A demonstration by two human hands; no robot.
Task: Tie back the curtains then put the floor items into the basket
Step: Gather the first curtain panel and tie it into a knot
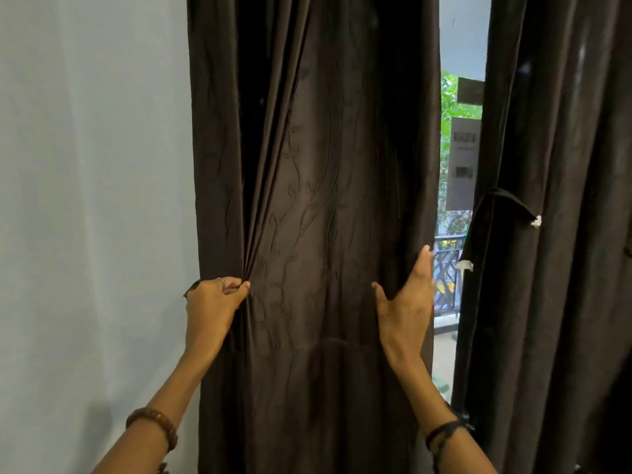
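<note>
While the left curtain (pixel 318 206) hangs lengthwise top to floor beside the wall (pixel 92 200), the left hand (pixel 213 302) clenches a gathered fold at its left edge. Fingers straight, the right hand (pixel 408 302) presses its right edge, perhaps hooking behind it.

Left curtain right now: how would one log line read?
stage: gathering | left hand: pinches folds of left curtain | right hand: open at its edge | right curtain: tied back

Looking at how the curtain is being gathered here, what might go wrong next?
The left hand pinches only a small fold of the left curtain, so it may slip free. The right hand lies open along the curtain's edge, so the bunch could spread again before it is tied.
</note>
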